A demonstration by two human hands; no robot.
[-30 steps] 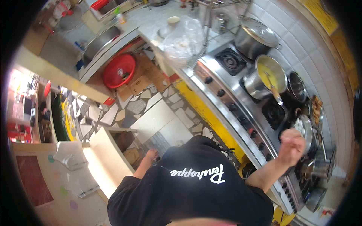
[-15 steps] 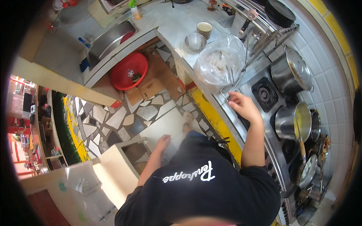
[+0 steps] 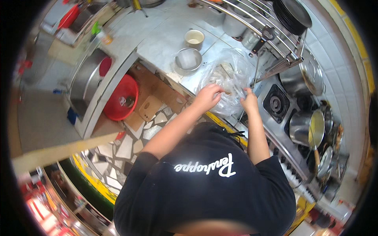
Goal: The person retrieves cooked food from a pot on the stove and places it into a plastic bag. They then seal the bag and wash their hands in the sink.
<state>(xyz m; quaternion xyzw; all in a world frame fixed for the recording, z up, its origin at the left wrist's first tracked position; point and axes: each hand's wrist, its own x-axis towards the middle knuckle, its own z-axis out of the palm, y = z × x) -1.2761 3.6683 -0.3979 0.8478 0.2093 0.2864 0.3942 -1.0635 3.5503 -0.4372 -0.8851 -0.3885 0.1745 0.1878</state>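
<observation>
A clear plastic bag (image 3: 230, 76) with pale food inside lies on the steel counter (image 3: 165, 43), just left of the stove. My left hand (image 3: 207, 96) grips the bag's near left edge. My right hand (image 3: 249, 101) pinches its near right edge, beside the stove. Both forearms reach up from my black shirt, which fills the lower part of the view.
A steel bowl (image 3: 188, 59) and a pale cup (image 3: 194, 38) stand behind the bag. A gas burner (image 3: 275, 103) and steel pots (image 3: 305, 128) are on the right, under a wire rack (image 3: 256, 23) with pans. A red basin (image 3: 120, 98) sits below the counter by a sink (image 3: 84, 78).
My right hand left the pots on the stove and came to the bag. My left hand rose from my side to the bag's other edge. The view swung toward the counter.
</observation>
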